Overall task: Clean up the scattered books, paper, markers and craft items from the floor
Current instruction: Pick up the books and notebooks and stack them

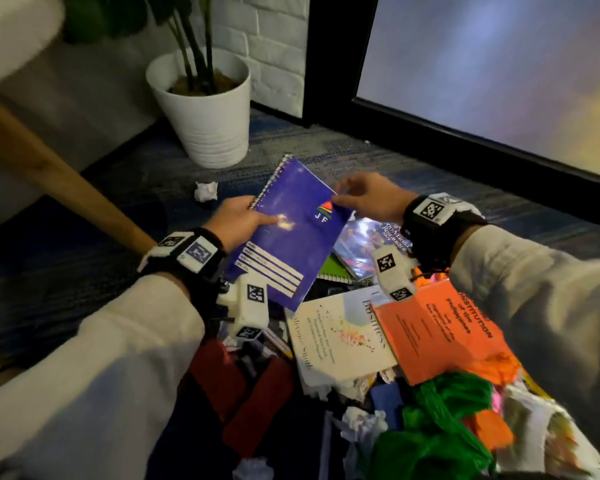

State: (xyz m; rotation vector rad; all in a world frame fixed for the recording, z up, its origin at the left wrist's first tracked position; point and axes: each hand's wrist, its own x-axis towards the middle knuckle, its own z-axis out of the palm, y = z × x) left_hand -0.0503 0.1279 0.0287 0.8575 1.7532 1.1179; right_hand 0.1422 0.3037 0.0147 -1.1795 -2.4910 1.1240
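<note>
- Notebook [291, 233], blue with a spiral spine, is held tilted above the pile between both hands, cover up.
- Left hand [238, 221] grips the notebook at its spiral edge on the left. The thumb lies across the cover and the fingers are hidden beneath.
- Right hand [368, 199] pinches the notebook's far right edge, thumb and fingertips closed on it just above the small coloured logo.
- Left band [187, 252] and right band [433, 211], black with white marker blocks, wrap the wrists above pale sleeves.
- Green notebook [333, 270] lies under the blue one's right side with only a corner showing. A glossy magazine [361, 244] lies just right of it.
- White book [340, 336] lies on the near side of the notebook, and an orange book [440, 330] overlaps its right edge.
- Green stuff [440, 434] bunches at the near right, touching the orange book's near edge. I cannot tell its material.
- Red items [243, 393] lie to the near left of the white book, too dim to identify.
- Paper ball [205, 191] lies alone on the carpet [361, 150], just left of the notebook's far end.
- Second paper ball [361, 426] sits on the near side of the white book, beside the green stuff.
- White pot [205, 116] with a plant stands far back on the carpet by a brick wall.
- Wooden leg [59, 174] slants across the left.
</note>
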